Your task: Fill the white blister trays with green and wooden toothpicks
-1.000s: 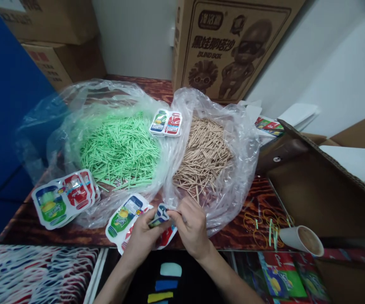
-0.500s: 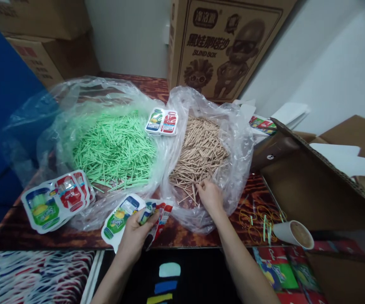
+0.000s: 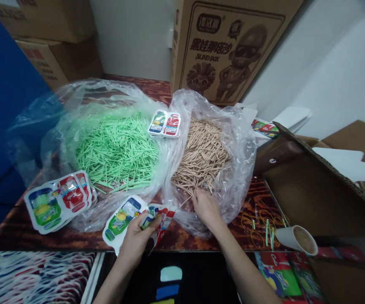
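Observation:
My left hand [image 3: 138, 234] is closed on a bottle-shaped packet [image 3: 123, 219] printed with Sprite and Cola pictures; its red part [image 3: 166, 221] bends up past my fingers. At the near edge of a heap of brown sticks [image 3: 204, 152], my right hand [image 3: 206, 207] has its fingers bunched on the sticks. How many it grips is hidden. The brown heap lies in a clear plastic bag [image 3: 245, 156]. Left of it, a heap of light green sticks [image 3: 119, 152] fills another clear bag [image 3: 55, 135].
Stacked Sprite and Cola packets [image 3: 60, 200] lie at the left; another pack [image 3: 164, 123] rests between the bags. On the right are rubber bands [image 3: 253, 230], a tipped paper cup [image 3: 298, 239] and an open carton [image 3: 309, 198]. A large cardboard box [image 3: 229, 50] stands behind.
My right hand has shifted slightly left and down, its fingers now curled closer at the brown sticks. My left hand still holds the packet. The whole view has shifted slightly.

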A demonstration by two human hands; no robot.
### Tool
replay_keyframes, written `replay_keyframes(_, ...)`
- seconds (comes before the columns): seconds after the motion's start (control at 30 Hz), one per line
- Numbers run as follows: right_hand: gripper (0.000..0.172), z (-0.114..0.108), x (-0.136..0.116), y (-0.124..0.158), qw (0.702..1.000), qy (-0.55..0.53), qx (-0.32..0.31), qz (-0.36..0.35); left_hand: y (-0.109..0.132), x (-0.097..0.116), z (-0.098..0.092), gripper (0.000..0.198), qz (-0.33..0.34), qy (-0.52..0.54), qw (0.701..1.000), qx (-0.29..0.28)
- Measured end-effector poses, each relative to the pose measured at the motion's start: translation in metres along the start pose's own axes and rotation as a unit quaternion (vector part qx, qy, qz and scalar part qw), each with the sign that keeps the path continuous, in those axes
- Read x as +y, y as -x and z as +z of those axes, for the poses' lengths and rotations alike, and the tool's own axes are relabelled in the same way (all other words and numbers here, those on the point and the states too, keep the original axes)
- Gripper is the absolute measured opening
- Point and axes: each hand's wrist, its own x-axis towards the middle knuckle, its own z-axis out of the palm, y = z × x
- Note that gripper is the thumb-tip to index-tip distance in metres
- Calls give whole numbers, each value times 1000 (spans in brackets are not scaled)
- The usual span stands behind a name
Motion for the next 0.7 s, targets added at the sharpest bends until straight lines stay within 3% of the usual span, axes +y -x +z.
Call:
replay_keyframes(0.1, 20, -6, 8, 2, 999, -33, -4, -15, 5, 5, 1, 32, -18, 15, 1000, -6)
replay_keyframes(0.23, 22, -19, 11, 2, 995, -69, 66, -14, 6, 7, 1, 31, -13, 30, 999, 2)
replay_keyframes(0.43, 11, -25, -18, -38, 981, -14, 172, -86, 5, 8, -1, 29, 0, -9, 1000, -12)
replay_keyframes(0.57, 12, -23, -36, -64, 979, 84, 144, -117, 8, 5, -4, 30, 2, -8, 1000, -3)
replay_keyframes(0.7, 18, -29, -46, -73, 971, 154, 95, -154, 7, 0, -8, 30, -13, 10, 1000, -11)
